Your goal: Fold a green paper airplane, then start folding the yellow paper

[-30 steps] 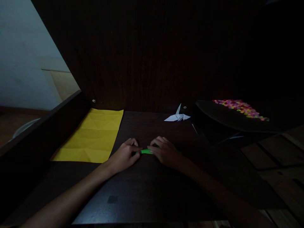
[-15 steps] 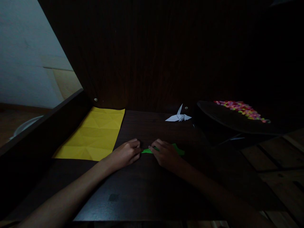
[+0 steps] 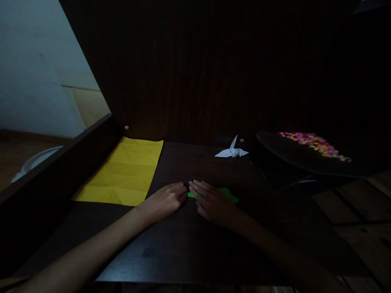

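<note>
A small green paper (image 3: 228,194) lies on the dark wooden table (image 3: 189,244), mostly covered by my right hand (image 3: 210,202), which presses flat on it with fingers spread. My left hand (image 3: 165,200) rests beside it, fingertips touching the paper's left end, fingers loosely together. A creased yellow sheet (image 3: 124,173) lies flat to the left of both hands. A white paper crane (image 3: 232,151) stands at the back of the table, well beyond my right hand.
A dark raised tray (image 3: 290,156) at the right holds several small colourful pieces (image 3: 314,143). A dark wooden back panel (image 3: 198,73) rises behind the table, and a raised side edge (image 3: 61,162) runs along the left. The scene is dim.
The green paper has been spread wider to the right under my right hand, which went from pinching to pressing flat. My left hand moved slightly right.
</note>
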`<state>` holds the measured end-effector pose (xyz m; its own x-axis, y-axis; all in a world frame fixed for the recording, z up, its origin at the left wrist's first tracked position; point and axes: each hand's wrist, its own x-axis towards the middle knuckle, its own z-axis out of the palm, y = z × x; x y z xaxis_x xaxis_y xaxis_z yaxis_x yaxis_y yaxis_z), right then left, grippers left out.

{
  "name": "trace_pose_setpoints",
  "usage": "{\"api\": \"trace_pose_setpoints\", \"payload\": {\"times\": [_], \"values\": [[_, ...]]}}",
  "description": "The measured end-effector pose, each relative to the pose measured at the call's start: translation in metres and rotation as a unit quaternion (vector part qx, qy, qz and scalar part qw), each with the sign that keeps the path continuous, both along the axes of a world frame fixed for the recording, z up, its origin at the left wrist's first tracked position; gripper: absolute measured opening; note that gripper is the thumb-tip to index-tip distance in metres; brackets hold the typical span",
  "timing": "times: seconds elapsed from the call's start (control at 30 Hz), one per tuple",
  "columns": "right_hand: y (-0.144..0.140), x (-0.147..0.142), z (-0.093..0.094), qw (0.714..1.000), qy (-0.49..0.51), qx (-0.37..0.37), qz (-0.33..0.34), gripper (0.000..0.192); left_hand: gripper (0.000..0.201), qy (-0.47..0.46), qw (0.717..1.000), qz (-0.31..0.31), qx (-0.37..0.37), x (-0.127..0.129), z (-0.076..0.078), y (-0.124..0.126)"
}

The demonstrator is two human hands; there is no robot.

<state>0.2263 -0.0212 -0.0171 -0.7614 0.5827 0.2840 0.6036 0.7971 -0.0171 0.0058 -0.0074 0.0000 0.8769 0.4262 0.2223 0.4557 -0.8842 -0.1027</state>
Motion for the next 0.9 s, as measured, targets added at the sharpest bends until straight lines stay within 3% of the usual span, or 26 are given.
{"api": "trace_pose_setpoints", "payload": {"times": [0.27, 0.43, 0.63, 0.9], "values": [[0.001, 0.000, -0.006, 0.997, 0.020, -0.076, 0.009, 0.045, 0.015, 0.009, 1.000, -0.009, 0.027, -0.001, 0.001, -0.003], [0.005, 0.007, -0.004, 0.992, 0.035, -0.110, 0.048, 0.045, 0.019, 0.002, 0.999, -0.019, 0.030, -0.003, 0.000, -0.001], [0.004, 0.013, -0.007, 0.990, 0.057, -0.106, 0.072, 0.040, 0.021, -0.008, 0.999, -0.029, 0.029, -0.003, 0.002, 0.000], [0.001, 0.012, -0.012, 0.992, 0.061, -0.096, 0.055, 0.039, 0.017, -0.009, 0.999, -0.026, 0.015, -0.002, 0.003, 0.000]]}}
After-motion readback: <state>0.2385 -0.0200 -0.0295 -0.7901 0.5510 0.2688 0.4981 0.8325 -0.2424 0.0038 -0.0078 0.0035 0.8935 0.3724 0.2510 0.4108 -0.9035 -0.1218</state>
